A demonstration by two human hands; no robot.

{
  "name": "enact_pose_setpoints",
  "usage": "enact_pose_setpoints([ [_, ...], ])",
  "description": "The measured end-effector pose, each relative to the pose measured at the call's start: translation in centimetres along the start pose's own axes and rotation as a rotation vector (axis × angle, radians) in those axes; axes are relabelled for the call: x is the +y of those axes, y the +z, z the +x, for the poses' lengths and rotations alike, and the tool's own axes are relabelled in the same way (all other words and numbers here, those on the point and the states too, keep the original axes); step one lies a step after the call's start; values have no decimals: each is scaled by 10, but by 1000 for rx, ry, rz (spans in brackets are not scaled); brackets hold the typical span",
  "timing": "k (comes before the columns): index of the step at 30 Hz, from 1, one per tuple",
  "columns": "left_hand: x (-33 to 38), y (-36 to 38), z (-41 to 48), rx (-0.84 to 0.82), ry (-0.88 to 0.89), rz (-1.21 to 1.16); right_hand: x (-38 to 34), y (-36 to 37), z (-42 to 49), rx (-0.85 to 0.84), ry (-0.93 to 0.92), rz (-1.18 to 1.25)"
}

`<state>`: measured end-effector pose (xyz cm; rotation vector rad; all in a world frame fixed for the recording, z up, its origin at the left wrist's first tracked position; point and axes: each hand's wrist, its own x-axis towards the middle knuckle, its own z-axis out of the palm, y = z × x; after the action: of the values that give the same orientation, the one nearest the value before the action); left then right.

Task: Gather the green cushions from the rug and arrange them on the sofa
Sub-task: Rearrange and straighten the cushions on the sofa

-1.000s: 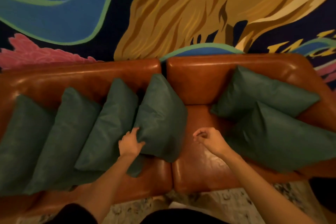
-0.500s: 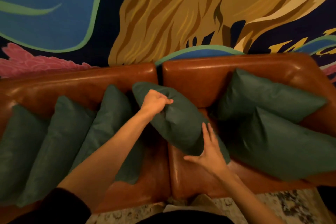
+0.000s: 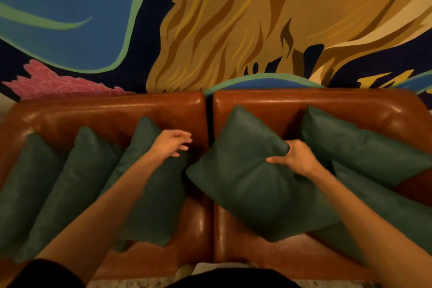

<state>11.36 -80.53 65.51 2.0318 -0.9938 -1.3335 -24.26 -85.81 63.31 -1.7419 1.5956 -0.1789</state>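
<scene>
Several green cushions lie along the brown leather sofa [image 3: 268, 105]. Three of them lean in a row on the left seat, the nearest to the middle being a green cushion [image 3: 149, 194]. My left hand [image 3: 171, 142] hovers open above that cushion's top, near the backrest, holding nothing. On the right seat a middle cushion [image 3: 245, 175] rests tilted against the backrest, and my right hand [image 3: 295, 159] grips its right edge. Two more green cushions, one behind [image 3: 364, 147] and one in front [image 3: 392, 213], overlap at the far right.
A painted wall mural [image 3: 233, 18] in blue, gold and pink rises right behind the sofa. A strip of pale patterned rug [image 3: 140, 283] shows at the bottom edge, in front of the sofa. The seam between the two seats [image 3: 211, 229] is bare leather.
The middle cushion has moved right, from the left seat over the seam onto the right seat. My left hand let go of its top corner, and my right hand closed on its right edge.
</scene>
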Motion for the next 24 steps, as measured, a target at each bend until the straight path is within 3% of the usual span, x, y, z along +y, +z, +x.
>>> enact_pose_setpoints([
  [5, -61, -7, 20, 93, -205, -288, -32, -67, -2, -67, -2, 215],
  [9, -75, 10, 38, -16, -368, -700, -60, -102, -6, -8, -57, 300],
  [13, -54, 25, 55, -225, -337, -1041, -88, -109, -3, 13, -106, 291],
  [24, -61, 7, 86, -95, -311, -1057, -91, -99, 15, 15, -151, 228],
])
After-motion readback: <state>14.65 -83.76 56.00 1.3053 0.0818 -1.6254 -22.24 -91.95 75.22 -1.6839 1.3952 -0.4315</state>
